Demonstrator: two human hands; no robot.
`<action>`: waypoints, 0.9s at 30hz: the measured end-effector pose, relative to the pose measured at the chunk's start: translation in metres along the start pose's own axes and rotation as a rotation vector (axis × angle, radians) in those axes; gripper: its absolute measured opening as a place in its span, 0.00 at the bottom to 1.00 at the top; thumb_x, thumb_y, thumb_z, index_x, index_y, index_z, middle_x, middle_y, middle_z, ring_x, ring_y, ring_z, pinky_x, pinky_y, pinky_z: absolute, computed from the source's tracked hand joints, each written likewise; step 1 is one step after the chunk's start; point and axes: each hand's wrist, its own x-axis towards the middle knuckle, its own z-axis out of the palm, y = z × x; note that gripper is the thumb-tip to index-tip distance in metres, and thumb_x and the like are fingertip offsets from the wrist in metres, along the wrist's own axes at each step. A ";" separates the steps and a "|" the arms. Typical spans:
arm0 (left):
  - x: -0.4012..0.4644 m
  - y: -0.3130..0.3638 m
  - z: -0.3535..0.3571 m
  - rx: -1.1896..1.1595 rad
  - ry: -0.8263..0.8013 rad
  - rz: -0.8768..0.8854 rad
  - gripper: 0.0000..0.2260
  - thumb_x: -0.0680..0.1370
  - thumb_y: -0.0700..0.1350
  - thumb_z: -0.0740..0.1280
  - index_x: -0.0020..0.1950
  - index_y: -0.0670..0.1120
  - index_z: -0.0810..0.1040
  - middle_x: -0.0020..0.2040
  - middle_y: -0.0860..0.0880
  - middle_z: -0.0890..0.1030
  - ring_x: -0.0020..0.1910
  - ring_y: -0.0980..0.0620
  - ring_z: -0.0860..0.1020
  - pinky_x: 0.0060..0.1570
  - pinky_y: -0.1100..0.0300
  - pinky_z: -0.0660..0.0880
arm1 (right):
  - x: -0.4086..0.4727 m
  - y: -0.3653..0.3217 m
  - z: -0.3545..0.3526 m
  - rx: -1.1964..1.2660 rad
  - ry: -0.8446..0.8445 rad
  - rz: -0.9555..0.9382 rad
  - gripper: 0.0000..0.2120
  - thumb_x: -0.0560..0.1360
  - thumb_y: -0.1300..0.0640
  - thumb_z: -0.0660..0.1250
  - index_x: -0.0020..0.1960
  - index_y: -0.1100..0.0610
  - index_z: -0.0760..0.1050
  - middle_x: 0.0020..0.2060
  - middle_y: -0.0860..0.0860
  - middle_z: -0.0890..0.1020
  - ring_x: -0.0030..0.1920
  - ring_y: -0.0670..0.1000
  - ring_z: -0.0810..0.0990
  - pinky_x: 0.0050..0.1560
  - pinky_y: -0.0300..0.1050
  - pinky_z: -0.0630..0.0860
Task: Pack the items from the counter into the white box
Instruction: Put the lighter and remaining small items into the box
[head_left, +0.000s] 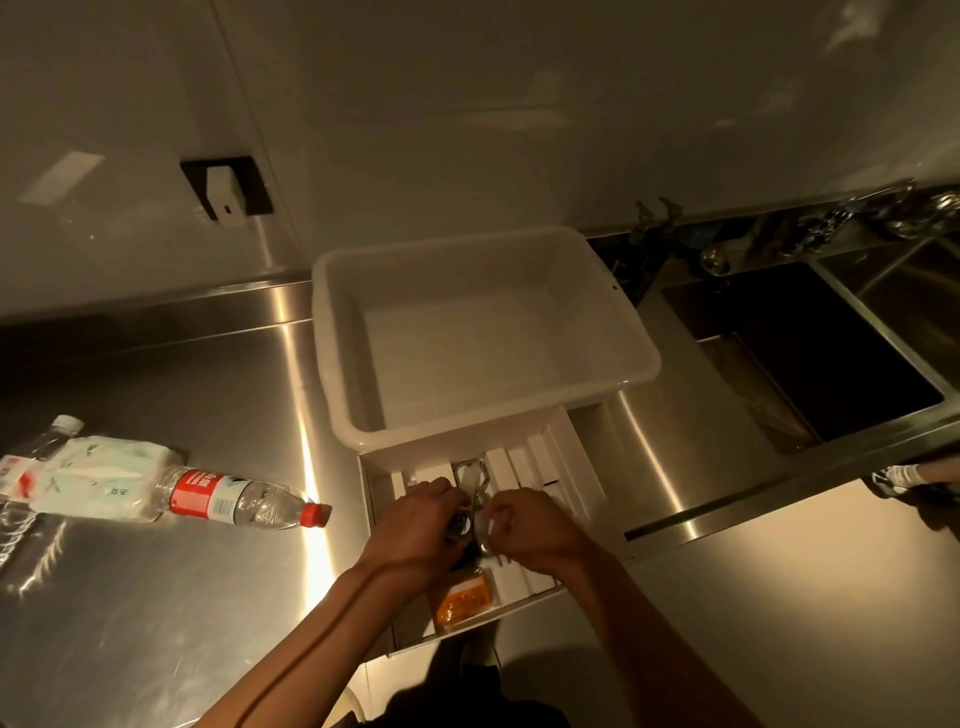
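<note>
So the bench is brushed stainless steel, running along the wall with a low raised lip at the back, and it catches a lot of glare. Over at 9 o'clock there's a clear plastic bottle lying on its side, red label and red cap, cap pointing toward 3 o'clock. Touching its base end is a white soft packet with pale green print, and a second clear bottle with a white cap lies partly under that. At 12 o'clock sits the white box, open and bare inside, its near edge overlapping a shallow white tray at the front edge.
</note>
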 end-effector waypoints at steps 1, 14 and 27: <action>0.002 0.002 0.001 -0.029 0.001 -0.005 0.18 0.73 0.52 0.74 0.61 0.53 0.77 0.56 0.53 0.78 0.55 0.52 0.76 0.52 0.61 0.73 | 0.000 -0.003 -0.001 0.049 0.013 -0.032 0.07 0.78 0.58 0.66 0.52 0.56 0.82 0.46 0.52 0.84 0.46 0.50 0.82 0.52 0.48 0.79; 0.034 0.013 0.021 -0.103 -0.035 -0.057 0.21 0.72 0.48 0.75 0.63 0.56 0.74 0.58 0.52 0.78 0.55 0.54 0.75 0.44 0.74 0.61 | 0.017 0.021 -0.006 0.345 -0.012 -0.012 0.06 0.74 0.60 0.74 0.49 0.53 0.79 0.44 0.50 0.84 0.47 0.49 0.83 0.53 0.50 0.81; 0.027 -0.005 0.021 -0.102 -0.033 -0.011 0.12 0.76 0.50 0.69 0.58 0.59 0.76 0.50 0.60 0.73 0.50 0.58 0.72 0.45 0.69 0.67 | 0.064 0.055 -0.001 -0.021 0.358 0.286 0.10 0.79 0.55 0.67 0.48 0.63 0.79 0.46 0.58 0.83 0.48 0.56 0.83 0.47 0.46 0.79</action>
